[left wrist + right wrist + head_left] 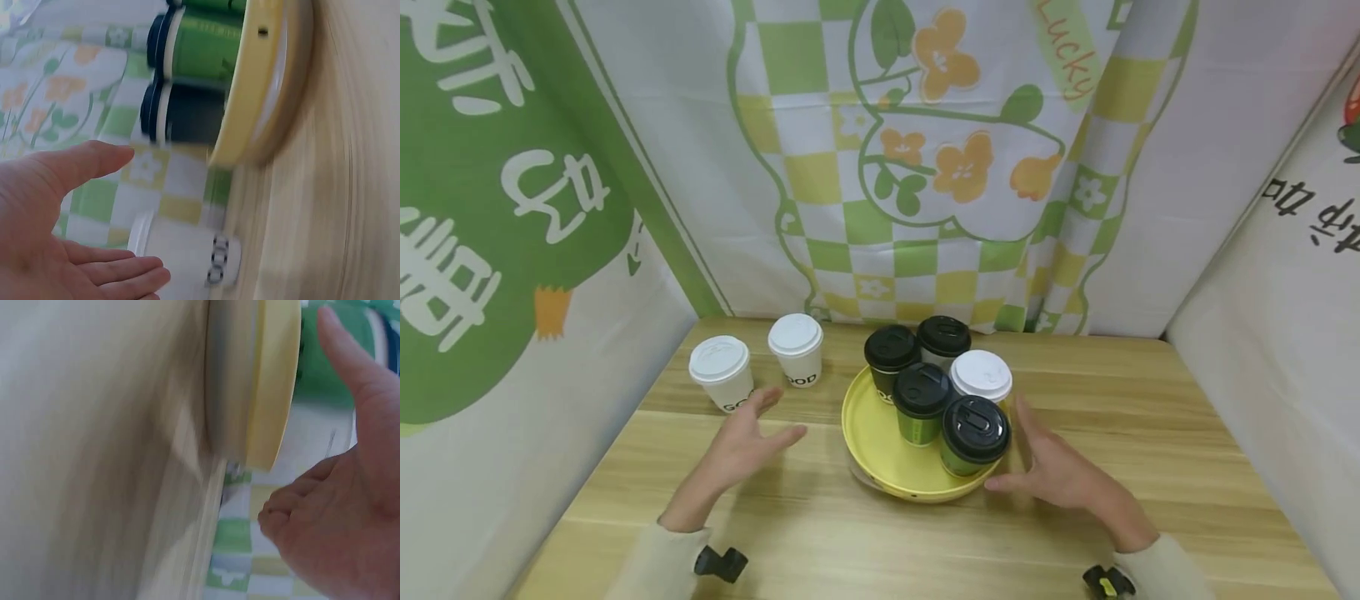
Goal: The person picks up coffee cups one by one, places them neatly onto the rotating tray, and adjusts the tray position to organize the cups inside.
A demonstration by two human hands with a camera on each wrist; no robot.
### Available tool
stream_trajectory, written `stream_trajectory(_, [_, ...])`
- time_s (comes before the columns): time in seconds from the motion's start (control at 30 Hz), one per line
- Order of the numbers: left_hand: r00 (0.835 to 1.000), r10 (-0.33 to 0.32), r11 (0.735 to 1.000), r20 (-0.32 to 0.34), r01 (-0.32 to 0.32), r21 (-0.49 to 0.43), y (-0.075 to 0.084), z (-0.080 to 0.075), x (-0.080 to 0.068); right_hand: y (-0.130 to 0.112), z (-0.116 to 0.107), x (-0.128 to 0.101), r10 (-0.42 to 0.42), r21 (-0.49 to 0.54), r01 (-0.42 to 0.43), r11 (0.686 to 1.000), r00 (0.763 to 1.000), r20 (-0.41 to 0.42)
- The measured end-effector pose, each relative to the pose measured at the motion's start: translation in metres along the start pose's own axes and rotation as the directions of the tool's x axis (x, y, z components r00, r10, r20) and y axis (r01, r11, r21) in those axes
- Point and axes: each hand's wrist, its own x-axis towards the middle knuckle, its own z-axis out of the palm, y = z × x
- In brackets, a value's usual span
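Observation:
A round yellow tray holds several lidded paper cups. Two green cups with black lids stand at its front and middle. Behind them are a dark cup with a black lid, another black-lidded cup and a white-lidded cup. My right hand is spread at the tray's right edge, thumb toward the front green cup; contact is unclear. My left hand has fingers extended and holds nothing. It is near a white cup, partly covering its lettering; a second white cup stands farther back.
The wooden table reaches back to a checked, flowered curtain. Printed fabric walls rise on the left and right. Beneath the yellow tray, a pale base shows in the left wrist view.

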Motion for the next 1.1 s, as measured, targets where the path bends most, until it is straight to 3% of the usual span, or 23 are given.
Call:
stream_trajectory(0.23, [0.985, -0.172, 0.971, -0.008, 0.171, 0.165, -0.047, -0.048, -0.010, 0.019, -0.014, 0.020, -0.068, 0.049, 0.065, 0.997, 0.997, 0.044])
stream_trajectory(0.37, [0.973, -0.231, 0.963, -0.005, 0.229, 0.145, -0.066, -0.066, -0.001, 0.028, -0.015, 0.030, -0.143, 0.078, 0.139, 0.987, 0.988, 0.052])
stream_trajectory(0.47, [0.968, -0.250, 0.963, -0.021, 0.251, 0.096, -0.081, -0.074, 0.009, 0.031, -0.013, 0.035, -0.148, 0.101, 0.141, 0.985, 0.987, 0.066])
stream_trajectory(0.6, [0.965, -0.260, 0.966, -0.046, 0.260, 0.003, -0.101, -0.079, 0.016, 0.031, -0.009, 0.039, -0.145, 0.085, 0.138, 0.987, 0.986, 0.081])
stream_trajectory(0.77, [0.969, -0.241, 0.968, -0.047, 0.237, -0.089, -0.118, -0.074, 0.023, 0.030, -0.004, 0.040, -0.157, 0.095, 0.149, 0.984, 0.984, 0.080])
stream_trajectory(1.1, [0.977, -0.183, 0.974, -0.110, 0.165, -0.158, -0.129, -0.065, 0.044, 0.018, 0.002, 0.028, -0.146, 0.089, 0.143, 0.986, 0.989, 0.021])
